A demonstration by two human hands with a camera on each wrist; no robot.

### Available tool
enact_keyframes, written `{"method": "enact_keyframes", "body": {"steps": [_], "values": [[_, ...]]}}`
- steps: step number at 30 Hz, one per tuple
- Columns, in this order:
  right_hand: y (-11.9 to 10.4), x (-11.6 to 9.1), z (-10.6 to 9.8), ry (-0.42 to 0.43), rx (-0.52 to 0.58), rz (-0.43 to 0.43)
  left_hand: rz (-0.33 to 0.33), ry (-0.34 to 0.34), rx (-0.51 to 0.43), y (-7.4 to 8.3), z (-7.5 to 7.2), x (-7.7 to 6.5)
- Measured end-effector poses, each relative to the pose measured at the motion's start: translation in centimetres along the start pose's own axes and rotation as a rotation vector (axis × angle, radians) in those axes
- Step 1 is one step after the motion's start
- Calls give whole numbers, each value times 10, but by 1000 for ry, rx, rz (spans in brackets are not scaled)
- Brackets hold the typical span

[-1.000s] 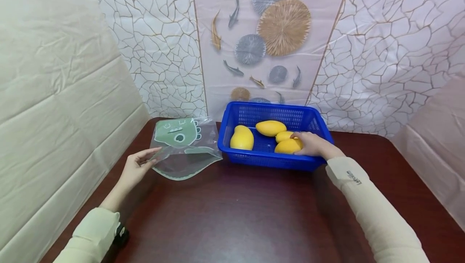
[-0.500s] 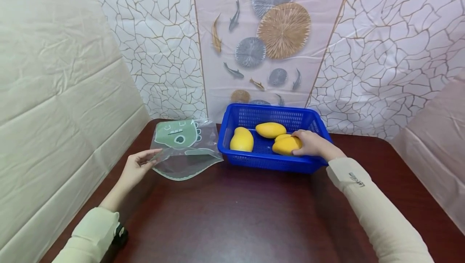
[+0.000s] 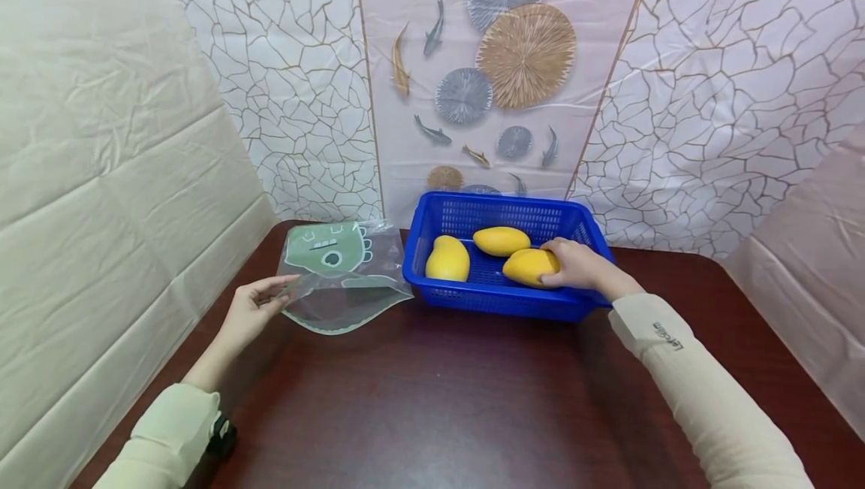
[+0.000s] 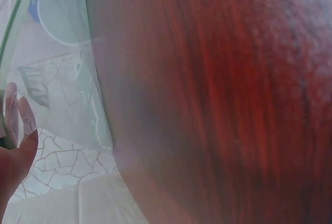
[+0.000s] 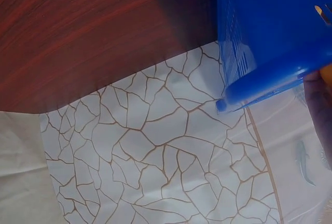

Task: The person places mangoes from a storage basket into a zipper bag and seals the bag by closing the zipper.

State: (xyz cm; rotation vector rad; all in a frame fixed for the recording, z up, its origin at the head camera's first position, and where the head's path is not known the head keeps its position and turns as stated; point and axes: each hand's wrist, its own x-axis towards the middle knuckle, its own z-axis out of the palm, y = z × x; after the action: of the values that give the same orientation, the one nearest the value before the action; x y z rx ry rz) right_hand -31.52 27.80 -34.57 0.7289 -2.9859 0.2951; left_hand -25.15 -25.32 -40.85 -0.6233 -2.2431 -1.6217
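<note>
Inside the basket (image 3: 500, 300), the right hand (image 3: 577, 265) grasps one mango (image 3: 525, 268), best held gently; the left hand (image 3: 253, 310) pinches the bag (image 3: 346, 277).

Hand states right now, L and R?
Left hand: closed, pinching the edge of the clear bag by its mouth.
Right hand: closed, holding a yellow mango in the blue basket.

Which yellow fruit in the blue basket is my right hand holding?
The front-right fruit, gripped by your right hand; the left fruit and the rear fruit lie clear of it.
</note>
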Motion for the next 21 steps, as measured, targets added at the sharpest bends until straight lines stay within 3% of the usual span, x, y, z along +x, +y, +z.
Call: {"method": "enact_keyframes", "body": {"steps": [12,21], "values": [[-12,-2,-5,31,12,-29,-1,-5,12,-8,-2,0],[-25,0,-12,72,6,-31,18,-3,20,16,1,-1]]}}
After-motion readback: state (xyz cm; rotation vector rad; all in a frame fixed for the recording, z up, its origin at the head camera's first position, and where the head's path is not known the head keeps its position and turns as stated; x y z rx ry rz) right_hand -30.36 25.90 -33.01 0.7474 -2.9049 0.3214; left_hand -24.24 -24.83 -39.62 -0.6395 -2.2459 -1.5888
